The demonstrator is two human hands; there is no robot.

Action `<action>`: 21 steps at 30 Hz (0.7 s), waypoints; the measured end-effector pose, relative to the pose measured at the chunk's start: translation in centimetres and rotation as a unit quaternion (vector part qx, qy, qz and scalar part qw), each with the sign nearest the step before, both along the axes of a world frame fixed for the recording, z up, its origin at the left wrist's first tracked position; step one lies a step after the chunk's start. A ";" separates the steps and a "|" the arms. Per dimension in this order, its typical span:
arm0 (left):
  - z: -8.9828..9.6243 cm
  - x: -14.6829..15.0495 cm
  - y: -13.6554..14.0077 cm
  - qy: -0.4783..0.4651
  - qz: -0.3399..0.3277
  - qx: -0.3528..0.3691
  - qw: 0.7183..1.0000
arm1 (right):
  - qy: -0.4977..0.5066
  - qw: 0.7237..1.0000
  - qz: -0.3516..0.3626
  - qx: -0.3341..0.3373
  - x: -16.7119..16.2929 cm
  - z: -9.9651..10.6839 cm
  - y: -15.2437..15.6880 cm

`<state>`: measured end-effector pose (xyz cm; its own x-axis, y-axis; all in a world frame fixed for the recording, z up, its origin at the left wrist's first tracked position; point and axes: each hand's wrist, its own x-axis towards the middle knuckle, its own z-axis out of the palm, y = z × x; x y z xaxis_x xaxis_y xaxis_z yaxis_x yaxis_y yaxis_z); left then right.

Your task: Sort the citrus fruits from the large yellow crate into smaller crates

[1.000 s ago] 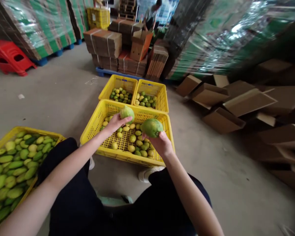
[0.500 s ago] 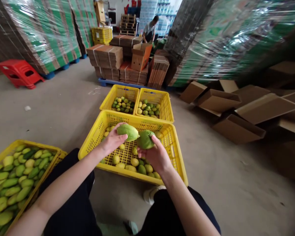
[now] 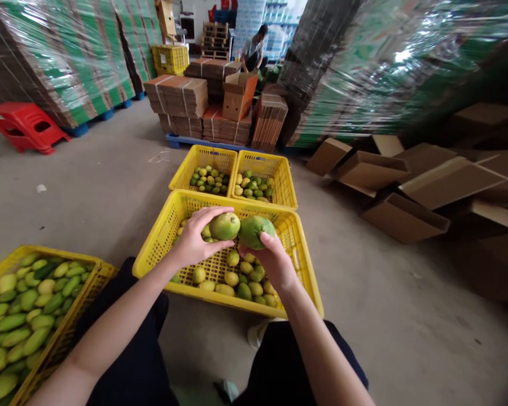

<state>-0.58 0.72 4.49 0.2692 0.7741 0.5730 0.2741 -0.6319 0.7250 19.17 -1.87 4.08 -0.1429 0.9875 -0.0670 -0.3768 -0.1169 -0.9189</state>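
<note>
Over the front yellow crate (image 3: 152, 239), my left hand (image 3: 195, 237) grips a yellowish-green lemon (image 3: 224, 226) between thumb and fingers, its end turned towards me. Close beside it, my right hand (image 3: 275, 259) is closed round a larger, darker green lemon (image 3: 256, 231), with the thumb over its stem end. The two fruits are held side by side at about the same height. Below them, loose yellow and green lemons (image 3: 231, 278) lie on the crate's slatted floor, some hidden behind my hands.
Two smaller yellow crates (image 3: 294, 183) with lemons adjoin the front one. At my left stands a crate full of longer green fruit (image 3: 29, 299). Flattened cartons (image 3: 178, 96) are stacked ahead; open boxes (image 3: 406, 214) lie right. A red stool (image 3: 27, 127) and a crouching person (image 3: 254, 51) are farther off.
My left hand has turned its lemon from lying sideways to end-on, and the fingers are now spread along its top. The right hand's lemon has tilted slightly and risen a little.
</note>
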 end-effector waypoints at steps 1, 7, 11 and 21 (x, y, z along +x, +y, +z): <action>0.1 0.0 -0.3 0.013 0.016 0.027 0.999 | -0.003 1.000 0.003 0.005 0.0 0.0 -0.1; -0.2 0.2 -1.0 0.026 0.043 0.177 0.983 | -0.013 1.000 0.015 0.007 -0.4 0.3 -0.5; -0.3 0.1 -0.9 0.036 0.050 0.222 0.973 | -0.013 1.000 0.027 0.006 -0.6 0.8 -0.5; -0.5 0.2 -0.8 0.044 0.071 0.255 0.963 | -0.006 0.999 0.038 0.006 -0.6 0.8 -0.4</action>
<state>-0.41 -0.10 4.03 0.2459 0.4305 0.8684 0.4296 -0.8515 0.3005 18.55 -2.26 4.91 -0.2177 0.9743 -0.0578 -0.3564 -0.1345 -0.9246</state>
